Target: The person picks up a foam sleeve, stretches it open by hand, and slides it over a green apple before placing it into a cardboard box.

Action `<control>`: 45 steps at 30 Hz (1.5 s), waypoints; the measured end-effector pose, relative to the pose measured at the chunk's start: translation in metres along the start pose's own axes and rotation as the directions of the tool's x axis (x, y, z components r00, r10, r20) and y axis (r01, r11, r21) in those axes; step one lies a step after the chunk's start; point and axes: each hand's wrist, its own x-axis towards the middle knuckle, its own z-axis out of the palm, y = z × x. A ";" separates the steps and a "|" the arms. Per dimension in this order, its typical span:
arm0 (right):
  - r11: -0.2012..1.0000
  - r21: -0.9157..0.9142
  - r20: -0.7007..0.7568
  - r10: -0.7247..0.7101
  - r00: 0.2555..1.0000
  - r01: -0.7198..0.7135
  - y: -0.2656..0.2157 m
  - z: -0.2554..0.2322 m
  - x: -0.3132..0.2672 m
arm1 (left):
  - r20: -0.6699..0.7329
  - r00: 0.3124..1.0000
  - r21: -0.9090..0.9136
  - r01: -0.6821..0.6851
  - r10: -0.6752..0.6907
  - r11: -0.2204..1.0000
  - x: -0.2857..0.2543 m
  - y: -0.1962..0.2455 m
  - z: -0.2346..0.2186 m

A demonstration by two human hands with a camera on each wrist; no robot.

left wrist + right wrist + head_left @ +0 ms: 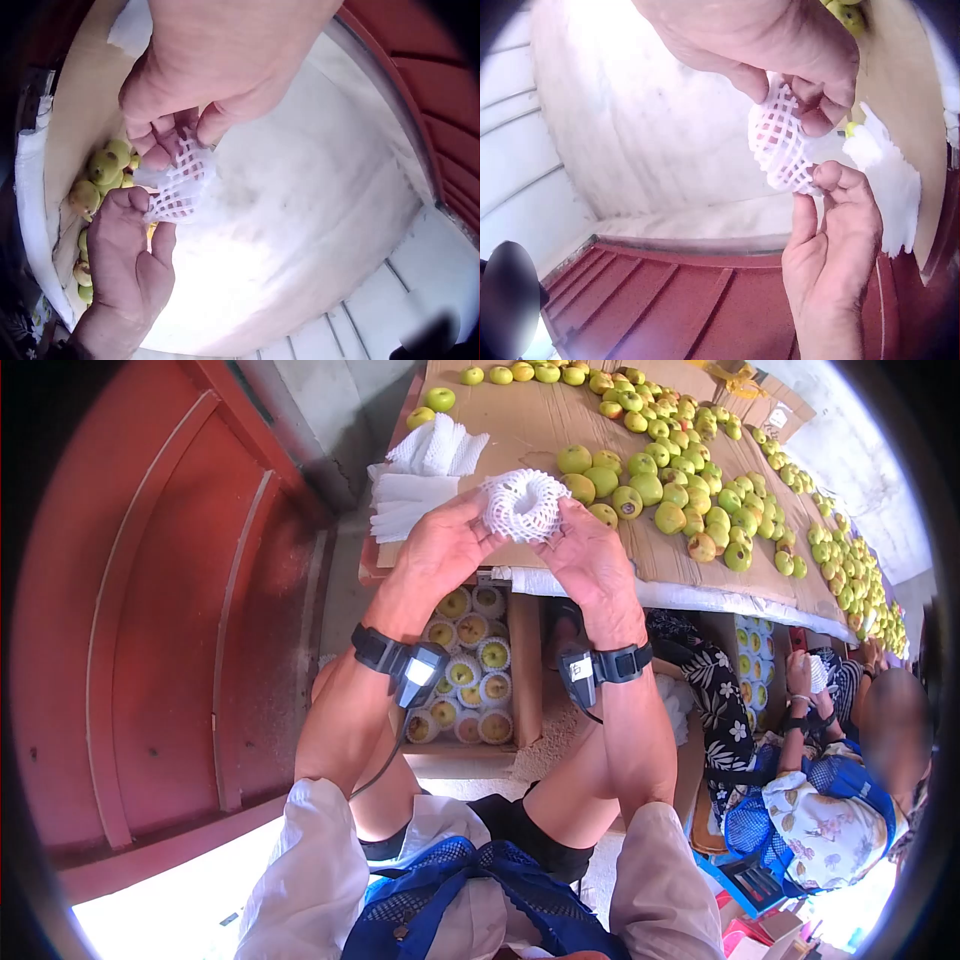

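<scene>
A white foam fruit net (526, 506) is held up over the front edge of the cardboard-covered table, spread into a ring with a hole in its middle. My left hand (447, 542) pinches its left side between thumb and fingers. On the opposite side my right hand (592, 558) pinches the rim in the same way. In the left wrist view the mesh of the net (180, 187) stretches between both hands. No fruit shows through the net (780, 142) in the right wrist view. Flat foam nets (428, 475) lie piled on the table just beyond my left hand.
Many green apples (690, 490) cover the cardboard (520, 435) to the right and back. Under the table stands a box of netted apples (465, 660). A red door (150, 610) is at the left. Another person (820, 800) sits at the right.
</scene>
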 end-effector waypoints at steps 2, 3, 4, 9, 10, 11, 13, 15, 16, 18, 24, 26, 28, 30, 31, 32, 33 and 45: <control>1.000 -0.008 -0.014 0.011 1.000 -0.011 0.002 0.001 0.000 | 0.025 1.000 -0.022 0.007 -0.007 1.000 0.000 0.000 0.002; 1.000 -0.009 -0.008 0.017 1.000 -0.017 0.002 0.003 -0.001 | 0.029 1.000 -0.026 0.013 -0.012 1.000 0.002 -0.002 0.001; 1.000 -0.011 -0.001 0.024 1.000 -0.024 0.002 0.005 -0.001 | 0.033 0.999 -0.031 0.018 -0.017 0.999 0.003 -0.003 0.000; 0.999 -0.026 0.064 0.033 0.997 -0.032 0.002 0.013 -0.003 | -0.028 0.999 0.049 0.017 -0.016 0.999 0.002 -0.005 -0.003; 0.999 -0.022 0.067 0.033 0.997 -0.031 0.002 0.014 -0.003 | -0.054 0.998 0.068 0.020 -0.016 0.997 0.003 -0.006 -0.006; 0.999 -0.016 0.053 0.034 0.998 -0.033 0.003 0.014 -0.003 | -0.062 0.998 0.105 0.020 -0.014 0.994 0.004 -0.007 -0.009; 0.999 -0.005 0.026 0.036 0.999 -0.036 0.004 0.016 -0.002 | -0.076 0.997 0.179 0.023 -0.010 0.984 0.005 -0.007 -0.010; 0.999 0.007 0.044 0.038 0.998 -0.038 0.004 0.015 -0.001 | -0.089 0.996 0.214 0.032 -0.013 0.976 0.003 -0.009 -0.012; 0.999 0.014 0.053 0.039 0.998 -0.040 0.004 0.014 0.000 | -0.096 0.995 0.231 0.037 -0.015 0.972 0.003 -0.010 -0.013; 0.999 0.008 0.040 0.037 0.999 -0.037 0.004 0.012 0.001 | -0.103 0.993 0.190 0.068 -0.049 0.979 0.005 -0.011 -0.014; 0.997 -0.074 0.040 0.018 0.999 -0.015 0.005 0.011 0.002 | -0.041 0.997 0.145 0.066 -0.061 0.987 0.005 -0.012 -0.014; 0.989 -0.145 0.019 -0.011 1.000 0.014 0.005 0.011 0.001 | -0.026 0.999 0.151 0.035 -0.031 0.988 0.005 -0.013 -0.016; 0.976 -0.214 -0.036 -0.052 0.998 0.043 0.006 0.012 0.000 | -0.036 0.999 0.150 0.012 -0.007 0.989 0.003 -0.010 -0.011; 0.963 -0.266 -0.059 -0.063 0.996 0.046 0.008 0.013 0.000 | -0.031 0.999 0.145 0.010 -0.005 0.989 0.002 -0.009 -0.008; 0.955 -0.292 -0.070 -0.070 0.995 0.047 0.008 0.012 0.000 | -0.029 1.000 0.143 0.008 -0.004 0.990 0.001 -0.009 -0.008; 0.941 -0.333 -0.069 -0.077 0.995 0.050 0.008 0.010 0.000 | -0.024 1.000 0.166 0.010 -0.006 0.986 0.002 -0.009 -0.008; 0.926 -0.374 -0.068 -0.085 0.994 0.053 0.008 0.009 0.000 | -0.019 1.000 0.190 0.012 -0.008 0.982 0.003 -0.009 -0.009; 0.894 -0.448 -0.036 -0.014 0.999 -0.004 0.011 0.011 -0.004 | -0.102 0.994 0.359 -0.002 0.041 0.933 -0.003 -0.009 0.001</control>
